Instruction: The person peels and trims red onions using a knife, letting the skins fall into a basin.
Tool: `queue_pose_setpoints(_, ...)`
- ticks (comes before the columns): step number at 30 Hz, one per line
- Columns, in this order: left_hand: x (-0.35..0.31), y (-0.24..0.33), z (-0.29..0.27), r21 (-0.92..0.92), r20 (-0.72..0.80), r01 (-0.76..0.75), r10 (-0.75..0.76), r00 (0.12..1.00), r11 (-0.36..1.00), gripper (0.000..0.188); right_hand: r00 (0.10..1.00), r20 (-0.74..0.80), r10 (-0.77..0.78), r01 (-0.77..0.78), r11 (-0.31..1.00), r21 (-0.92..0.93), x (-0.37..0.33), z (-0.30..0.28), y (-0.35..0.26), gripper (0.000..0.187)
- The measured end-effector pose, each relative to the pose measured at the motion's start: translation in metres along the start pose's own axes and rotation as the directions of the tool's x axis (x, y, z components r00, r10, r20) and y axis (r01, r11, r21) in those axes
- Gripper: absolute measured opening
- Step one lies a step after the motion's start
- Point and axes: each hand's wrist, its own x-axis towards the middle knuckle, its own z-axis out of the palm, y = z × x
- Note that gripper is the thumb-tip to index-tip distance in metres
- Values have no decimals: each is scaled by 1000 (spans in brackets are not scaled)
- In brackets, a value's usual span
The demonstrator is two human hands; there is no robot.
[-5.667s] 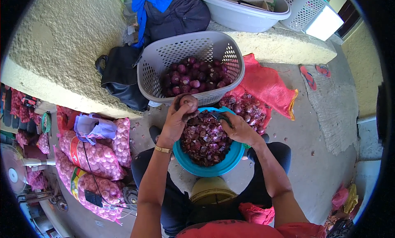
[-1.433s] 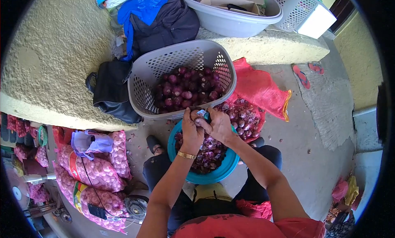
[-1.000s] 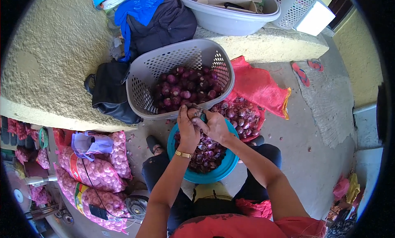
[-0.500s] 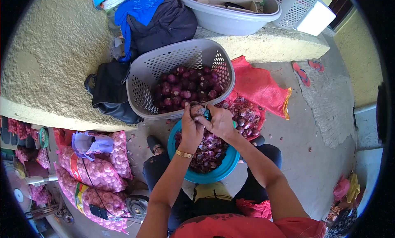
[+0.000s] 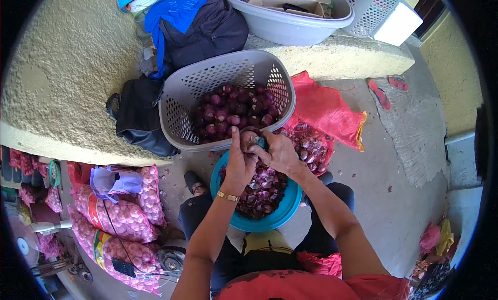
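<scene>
Above the near rim of the grey basket, my left hand is closed around a purple-red onion. My right hand grips a small teal-handled knife against that onion; its blade is mostly hidden by my fingers. Peeled-looking red onions fill the bottom of the grey perforated basket. Below my hands, a turquoise basin between my legs holds onion skins and trimmings. Unpeeled onions lie in an opened red mesh sack at the right of the basket.
Full pink mesh sacks are stacked at left with a purple bag on top. A black bag leans by the basket. Beyond, a low ledge carries a grey tub. Flip-flops lie at far right.
My hands have shifted slightly, with the right fingers moving a little over the onion and knife. The onion stays in my left hand, and the basket and basin stay in place.
</scene>
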Motion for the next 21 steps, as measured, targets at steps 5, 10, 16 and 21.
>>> queue_pose_setpoints(5, -2, -7, 8, 370, 5, -151, 161, 987, 916, 29, 955, -37, 295, -263, 897, 356, -4, 7, 7, 43)
queue_pose_setpoints(10, -7, -5, 13, 439, 19, -69, 68, 997, 896, 43, 936, -33, 349, -323, 895, 309, -13, 3, 17, 51)
queue_pose_setpoints(16, -11, 9, 5, 462, 61, -148, 135, 989, 874, 31, 917, -158, 365, -304, 899, 314, -27, -7, 43, 54)
queue_pose_setpoints(21, -31, 13, 4, 510, 40, -152, 153, 987, 847, 28, 831, 191, 523, -500, 550, 669, -40, -18, -22, 41)
